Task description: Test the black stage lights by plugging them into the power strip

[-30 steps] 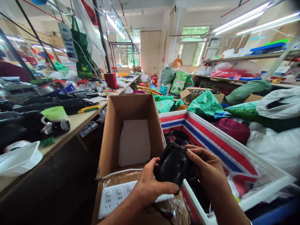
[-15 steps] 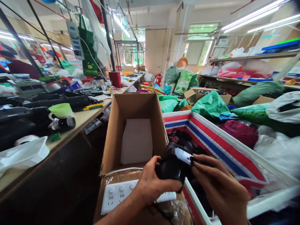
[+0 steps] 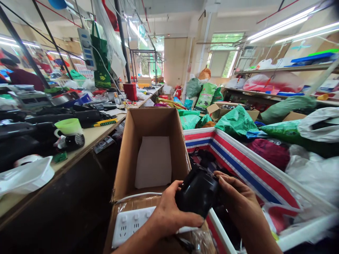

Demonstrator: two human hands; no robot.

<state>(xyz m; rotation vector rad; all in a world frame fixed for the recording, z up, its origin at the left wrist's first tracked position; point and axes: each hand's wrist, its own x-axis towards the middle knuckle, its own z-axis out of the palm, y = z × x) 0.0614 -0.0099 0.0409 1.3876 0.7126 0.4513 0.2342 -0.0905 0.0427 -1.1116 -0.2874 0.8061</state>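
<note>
Glossy black plastic housing (image 3: 198, 192) is gripped from both sides by the curled left hand (image 3: 169, 211) and right hand (image 3: 238, 201), supported in midair between an open cardboard box (image 3: 150, 148) and a red, white and blue striped bin (image 3: 254, 169).

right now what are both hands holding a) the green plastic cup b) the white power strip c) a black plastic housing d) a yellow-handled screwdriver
c, the left hand and the right hand both wrap around the black plastic housing, while the white power strip lies below them on the cardboard.
</note>
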